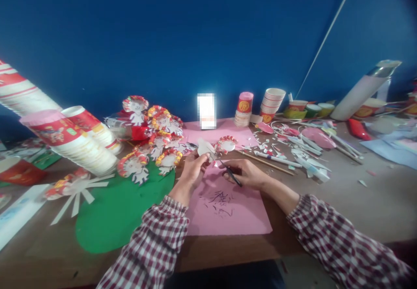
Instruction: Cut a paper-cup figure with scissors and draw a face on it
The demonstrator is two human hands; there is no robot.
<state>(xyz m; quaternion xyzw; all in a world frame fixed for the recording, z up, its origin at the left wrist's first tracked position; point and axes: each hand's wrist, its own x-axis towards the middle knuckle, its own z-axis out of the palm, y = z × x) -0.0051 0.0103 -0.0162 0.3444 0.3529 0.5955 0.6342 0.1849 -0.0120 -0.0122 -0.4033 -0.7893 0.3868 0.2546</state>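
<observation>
My left hand [193,169] pinches a whitish paper cutout [205,147] over a pink sheet of paper [234,217]. Fingers of my right hand [249,174] are closed around dark-handled scissors [233,176], whose blades point up and left toward the cutout. Just beyond them is a red-and-yellow edged paper piece [226,143]; whether it joins the held cutout I cannot tell. Dark scribbled marks cover part of the pink sheet below my hands. Several finished-looking paper figures with red-and-yellow rims [133,167] lie to the left of my left hand.
A green sheet [120,219] lies at left, beside a paper piece with fanned white strips [76,200]. Stacked paper cups [74,139] lean at far left; more cups [243,106] stand behind. Paper scraps, a wooden stick [267,163] and a thermos [361,91] are at right.
</observation>
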